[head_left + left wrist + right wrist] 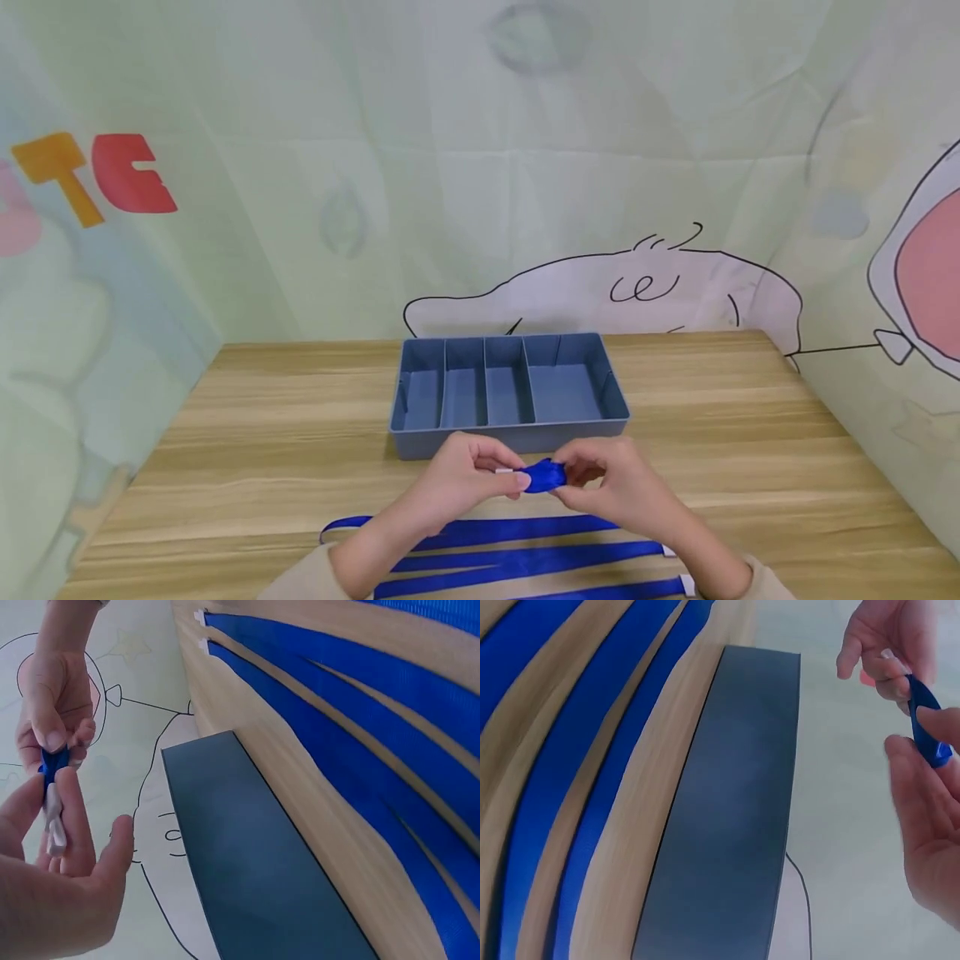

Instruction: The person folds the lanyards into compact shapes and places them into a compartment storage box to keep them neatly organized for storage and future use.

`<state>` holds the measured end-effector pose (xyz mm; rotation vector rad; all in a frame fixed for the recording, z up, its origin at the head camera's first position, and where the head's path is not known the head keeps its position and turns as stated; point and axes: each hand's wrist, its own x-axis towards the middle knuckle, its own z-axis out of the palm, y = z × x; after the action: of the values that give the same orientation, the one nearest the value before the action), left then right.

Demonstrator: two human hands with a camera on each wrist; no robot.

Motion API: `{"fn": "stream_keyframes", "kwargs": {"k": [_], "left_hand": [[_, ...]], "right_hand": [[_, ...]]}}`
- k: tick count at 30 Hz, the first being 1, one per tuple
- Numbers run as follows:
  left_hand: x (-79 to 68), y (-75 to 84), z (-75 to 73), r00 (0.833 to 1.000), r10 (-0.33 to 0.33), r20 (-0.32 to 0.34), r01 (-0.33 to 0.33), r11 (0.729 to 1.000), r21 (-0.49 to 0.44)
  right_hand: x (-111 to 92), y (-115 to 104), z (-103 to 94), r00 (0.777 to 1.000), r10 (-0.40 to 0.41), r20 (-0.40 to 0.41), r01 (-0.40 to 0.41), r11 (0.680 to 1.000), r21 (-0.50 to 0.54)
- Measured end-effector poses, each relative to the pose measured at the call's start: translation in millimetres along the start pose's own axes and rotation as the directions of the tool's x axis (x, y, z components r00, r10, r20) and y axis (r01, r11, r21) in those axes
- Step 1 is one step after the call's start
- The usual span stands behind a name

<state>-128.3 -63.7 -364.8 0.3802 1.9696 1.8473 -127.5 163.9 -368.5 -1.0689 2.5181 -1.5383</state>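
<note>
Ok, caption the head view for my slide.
Left hand and right hand pinch a bundled blue ribbon in front of a four-compartment blue-grey tray.

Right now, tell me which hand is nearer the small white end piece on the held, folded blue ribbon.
Left: the left hand holds the white end piece itself; the right hand pinches the opposite side of the folded ribbon.
</note>
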Motion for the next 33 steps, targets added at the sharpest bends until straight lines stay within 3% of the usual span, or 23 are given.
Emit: {"fn": "stream_keyframes", "kwargs": {"k": [3,7,10,14,18,26,33], "left_hand": [[-1.5,2.7,-2.2,1.0,0.008,0.0,-0.007,0.999,0.044],[-1.4,4.3,-3.2,1.0,0.018,-0.013,-0.016,0.997,0.079],[0.1,4.0,-2.6,1.0,0.019,-0.01,-0.018,0.998,0.068],[1.9,3.1,-1.9,1.0,0.021,-0.011,-0.021,0.998,0.055],[3.6,3.7,-1.2,0.999,0.029,-0.023,-0.027,0.998,0.054],[7.5,2.7,-5.1,0.998,0.056,-0.042,-0.051,0.994,0.098],[9.2,2.0,-11.3,0.999,0.038,-0.012,-0.037,0.996,0.082]], "right_hand": [[0.0,-1.2,1.2,0.994,0.112,-0.002,-0.112,0.992,0.061],[1.2,1.2,1.2,0.979,0.202,0.011,-0.201,0.968,0.148],[2.5,4.3,-0.9,0.966,0.249,0.065,-0.257,0.924,0.282],[4.2,7.7,-3.5,0.954,0.269,0.129,-0.298,0.84,0.453],[6.4,9.0,-4.2,0.946,0.296,0.129,-0.319,0.794,0.517],[13.4,6.3,-0.3,0.915,0.398,0.065,-0.382,0.803,0.458],[15.9,14.0,-0.3,0.923,0.368,0.114,-0.377,0.802,0.464]]}}
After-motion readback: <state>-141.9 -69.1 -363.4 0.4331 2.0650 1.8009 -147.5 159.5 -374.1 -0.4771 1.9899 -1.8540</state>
